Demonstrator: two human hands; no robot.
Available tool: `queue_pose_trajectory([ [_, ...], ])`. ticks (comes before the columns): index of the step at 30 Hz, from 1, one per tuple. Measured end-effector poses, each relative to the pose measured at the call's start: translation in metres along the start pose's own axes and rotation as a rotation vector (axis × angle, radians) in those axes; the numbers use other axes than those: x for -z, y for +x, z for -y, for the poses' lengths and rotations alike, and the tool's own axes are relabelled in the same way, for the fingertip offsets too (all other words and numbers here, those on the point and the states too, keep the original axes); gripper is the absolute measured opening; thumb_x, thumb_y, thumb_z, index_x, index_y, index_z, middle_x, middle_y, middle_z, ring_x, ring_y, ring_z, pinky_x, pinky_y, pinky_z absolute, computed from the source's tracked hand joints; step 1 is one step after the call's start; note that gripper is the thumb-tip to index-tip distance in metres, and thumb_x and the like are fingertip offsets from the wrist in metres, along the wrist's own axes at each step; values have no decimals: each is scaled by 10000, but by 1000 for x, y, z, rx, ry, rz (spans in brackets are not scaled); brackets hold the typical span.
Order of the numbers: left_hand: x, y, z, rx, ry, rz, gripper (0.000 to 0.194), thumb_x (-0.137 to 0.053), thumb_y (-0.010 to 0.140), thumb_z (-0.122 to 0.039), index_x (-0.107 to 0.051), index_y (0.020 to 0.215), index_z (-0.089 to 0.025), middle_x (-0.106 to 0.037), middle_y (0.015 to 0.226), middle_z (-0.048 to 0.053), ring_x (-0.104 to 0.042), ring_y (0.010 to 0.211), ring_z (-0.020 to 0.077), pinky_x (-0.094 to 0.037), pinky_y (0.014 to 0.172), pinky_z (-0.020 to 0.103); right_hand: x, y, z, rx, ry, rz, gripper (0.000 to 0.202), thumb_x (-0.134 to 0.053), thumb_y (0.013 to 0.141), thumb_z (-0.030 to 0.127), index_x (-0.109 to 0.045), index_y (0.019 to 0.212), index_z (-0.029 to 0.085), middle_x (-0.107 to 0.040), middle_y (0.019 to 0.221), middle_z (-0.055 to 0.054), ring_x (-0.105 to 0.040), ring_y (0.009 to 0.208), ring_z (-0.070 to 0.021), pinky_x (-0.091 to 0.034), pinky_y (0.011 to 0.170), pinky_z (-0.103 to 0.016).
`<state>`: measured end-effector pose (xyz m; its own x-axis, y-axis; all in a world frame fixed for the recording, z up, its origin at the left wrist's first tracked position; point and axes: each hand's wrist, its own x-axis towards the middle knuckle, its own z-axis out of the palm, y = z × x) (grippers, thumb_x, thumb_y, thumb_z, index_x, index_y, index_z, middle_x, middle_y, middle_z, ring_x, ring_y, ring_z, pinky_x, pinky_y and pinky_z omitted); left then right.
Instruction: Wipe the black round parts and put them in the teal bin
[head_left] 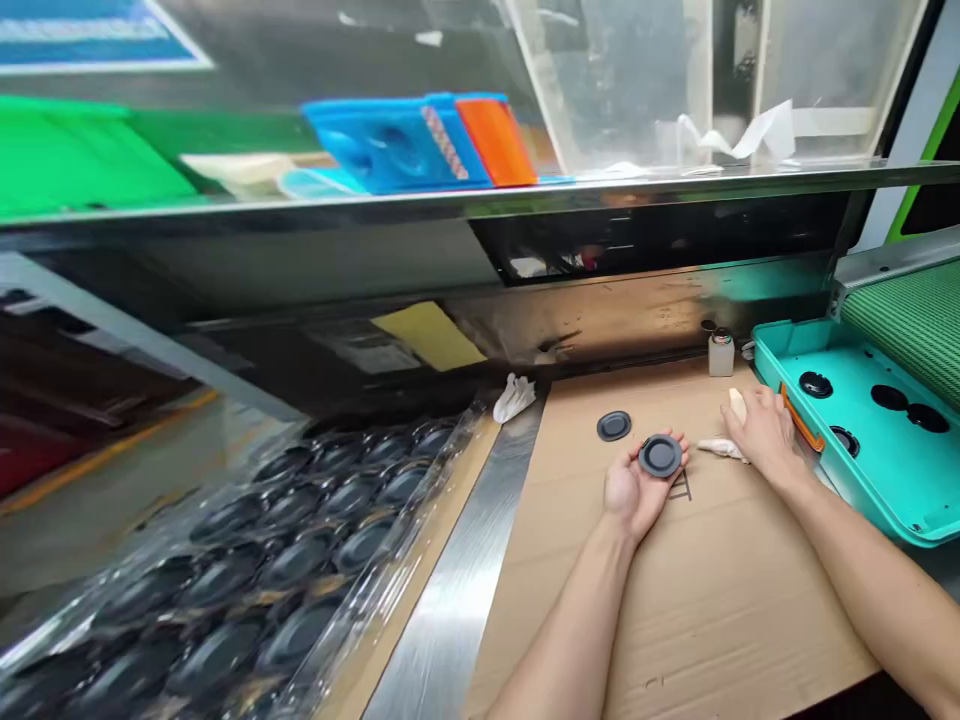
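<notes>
Two of our hands work over a cardboard sheet (pixel 712 600): the left hand (pixel 637 485), palm up with fingers curled under it, holds a dark grey disc (pixel 661 455), while the right hand (pixel 761 430) pinches a pale pad (pixel 737 404) between thumb and fingers. Near our left hand, a second disc (pixel 614 426) lies flat on the cardboard. Between our hands we see a crumpled white scrap (pixel 720 448); to our right, a teal tray (pixel 900 490) carries several black discs (pixel 816 385).
</notes>
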<state>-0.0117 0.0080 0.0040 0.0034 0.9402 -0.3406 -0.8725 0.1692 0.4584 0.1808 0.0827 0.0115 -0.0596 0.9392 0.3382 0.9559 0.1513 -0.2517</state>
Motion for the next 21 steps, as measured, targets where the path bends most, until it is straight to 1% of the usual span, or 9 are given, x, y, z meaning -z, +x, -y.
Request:
queue_pose_trajectory([
  [1, -1, 0, 0, -3, -12, 1, 385, -406, 902, -218, -633, 1134, -10, -701, 1118, 245, -712, 977, 309, -591, 783, 410, -3, 5, -3, -35, -20, 32, 438, -511, 958, 468, -627, 1290, 207, -586, 1262, -159, -514, 1161, -322, -414, 938, -409],
  [3, -2, 0, 0, -14, -43, -2, 404, -397, 896, -227, -628, 1134, 3, -698, 1113, 265, -719, 956, 308, -590, 777, 407, -7, 12, -8, -21, -1, 91, 400, -538, 931, 386, -632, 1268, 193, -625, 1192, -153, -548, 1132, -310, -427, 938, -391],
  [6, -3, 0, 0, -37, -85, -12, 407, -376, 906, -235, -625, 1138, -11, -703, 1100, 262, -726, 930, 300, -588, 770, 402, -4, 10, -2, 36, 186, 51, 395, -446, 930, 249, -583, 1287, 147, -657, 1183, -143, -592, 1117, -265, -441, 953, -348],
  [9, -3, 2, 4, -62, -83, -1, 396, -383, 950, -291, -643, 1111, -39, -722, 1038, 232, -726, 912, 284, -586, 780, 393, 3, -11, 23, 40, 461, -4, 406, -349, 949, 212, -515, 1312, 137, -668, 1203, -128, -630, 1084, -221, -476, 908, -304],
  [11, -4, 2, 9, -83, -76, 30, 399, -399, 984, -353, -663, 1083, -71, -734, 1011, 194, -718, 940, 272, -579, 841, 404, 5, -32, 48, 77, 533, 16, 372, -338, 985, 261, -505, 1298, 148, -680, 1174, -123, -649, 1049, -211, -487, 876, -290],
  [15, -6, -1, 20, -98, -30, 70, 360, -432, 1006, -381, -678, 1109, -139, -728, 1126, 138, -684, 1087, 255, -527, 1000, 410, 5, -60, 84, 215, 305, 165, 367, -432, 1005, 381, -504, 1303, 180, -687, 1149, -138, -666, 1008, -255, -479, 808, -316],
  [18, -6, -3, 24, -128, 8, 100, 333, -436, 1013, -353, -670, 1172, -177, -695, 1243, 113, -640, 1191, 241, -488, 1065, 399, 11, -57, 87, 129, 160, 226, 334, -412, 1025, 407, -505, 1270, 200, -714, 1056, -116, -687, 913, -264, -456, 738, -313],
  [20, -5, -2, 26, -146, 18, 103, 318, -436, 1017, -327, -667, 1191, -196, -673, 1299, 91, -615, 1233, 220, -467, 1092, 376, 15, -53, 84, 56, 129, 252, 326, -373, 1042, 408, -504, 1248, 191, -723, 994, -109, -691, 864, -256, -440, 715, -303],
  [21, -5, -1, 26, -140, 23, 95, 313, -439, 1017, -324, -666, 1195, -203, -664, 1317, 83, -610, 1242, 213, -461, 1099, 368, 16, -52, 83, 60, 127, 261, 336, -365, 1045, 410, -500, 1257, 187, -725, 982, -110, -691, 860, -252, -436, 714, -299],
])
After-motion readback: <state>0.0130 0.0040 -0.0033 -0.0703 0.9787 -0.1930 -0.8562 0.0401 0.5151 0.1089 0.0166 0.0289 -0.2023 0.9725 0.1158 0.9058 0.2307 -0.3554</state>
